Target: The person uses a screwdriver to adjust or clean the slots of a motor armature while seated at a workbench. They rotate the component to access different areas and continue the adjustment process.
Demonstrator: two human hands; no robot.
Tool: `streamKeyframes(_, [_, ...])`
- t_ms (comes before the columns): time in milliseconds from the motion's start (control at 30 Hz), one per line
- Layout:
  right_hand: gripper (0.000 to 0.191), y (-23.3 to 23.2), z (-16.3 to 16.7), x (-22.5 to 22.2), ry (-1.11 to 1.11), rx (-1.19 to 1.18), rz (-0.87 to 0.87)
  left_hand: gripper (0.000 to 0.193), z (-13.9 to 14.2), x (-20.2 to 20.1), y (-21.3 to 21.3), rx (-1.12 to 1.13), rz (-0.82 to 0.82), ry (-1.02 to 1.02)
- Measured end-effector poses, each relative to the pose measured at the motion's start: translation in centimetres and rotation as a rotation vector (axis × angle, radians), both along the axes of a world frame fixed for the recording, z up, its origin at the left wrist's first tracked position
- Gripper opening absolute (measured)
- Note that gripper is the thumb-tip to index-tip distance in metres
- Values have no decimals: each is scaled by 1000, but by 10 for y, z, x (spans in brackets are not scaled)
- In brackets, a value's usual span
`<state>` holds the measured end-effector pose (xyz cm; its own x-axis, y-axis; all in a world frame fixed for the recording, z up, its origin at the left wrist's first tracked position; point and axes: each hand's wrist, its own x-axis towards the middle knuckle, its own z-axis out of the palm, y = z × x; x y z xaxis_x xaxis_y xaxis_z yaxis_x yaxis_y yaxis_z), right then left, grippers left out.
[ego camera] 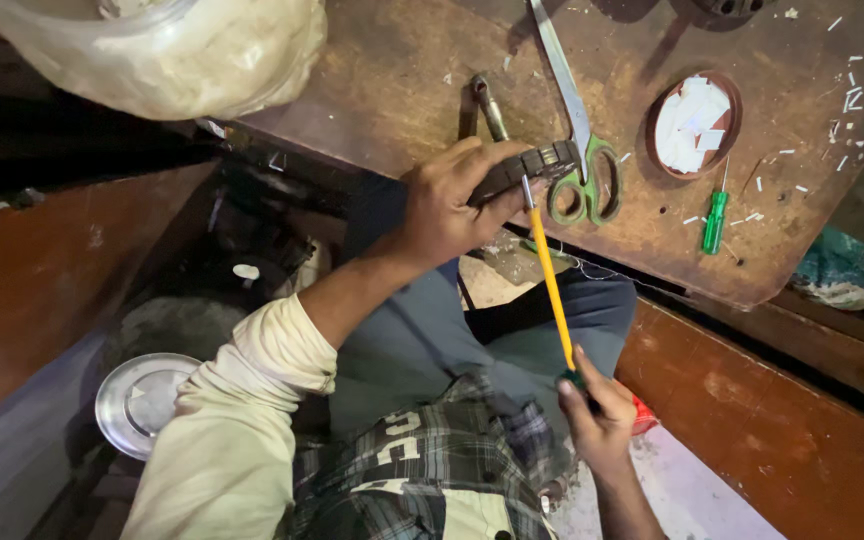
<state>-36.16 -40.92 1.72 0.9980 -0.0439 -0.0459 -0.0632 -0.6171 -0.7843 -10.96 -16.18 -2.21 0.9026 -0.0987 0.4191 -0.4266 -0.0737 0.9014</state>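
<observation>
Presently, the left hand [449, 205] is closed around a dark, ribbed, flat part [530, 166], fingers wrapped over its near end and thumb along its lower edge, holding it at the front edge of a worn brown workbench [402, 80]. The right hand [597, 420] sits lower in the picture, above the lap, with thumb and fingers pinched on the dark butt of a long yellow tool [550, 275]. That tool runs up and slightly left from the right hand, and its thin metal tip meets the underside of the ribbed part just beside the left thumb. The exact kind of tool cannot be told; it has a slim yellow shaft. On the bench, a pair of scissors with green handles [580, 150] lies just behind the ribbed part, blades pointing away from the person. A metal wrench [489, 105] lies beside the scissors, partly hidden by the left hand. Further right, a small green screwdriver [715, 220] lies on the bench near a round brown dish [694, 122] holding white scraps. White slivers are scattered over the right part of the bench. A round metal plate [142, 400] sits low on the left, beside the cream sleeve [242, 420].
</observation>
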Motion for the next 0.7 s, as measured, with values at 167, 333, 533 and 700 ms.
streamKeyframes(167, [46, -11, 0, -32, 214, 168, -223, 33, -4, 2, -5, -13, 20, -29])
streamKeyframes(333, [43, -15, 0, -33, 153, 90, -138, 34, -7, 0, -12, -3, 71, -39])
streamKeyframes(533, [42, -19, 9, -13, 140, 163, -111, 33, -12, 5, -18, -5, 60, -38])
streamKeyframes(700, [41, -25, 12, -11, 77, 85, -49, 35, -20, 6, -27, -18, 51, -37])
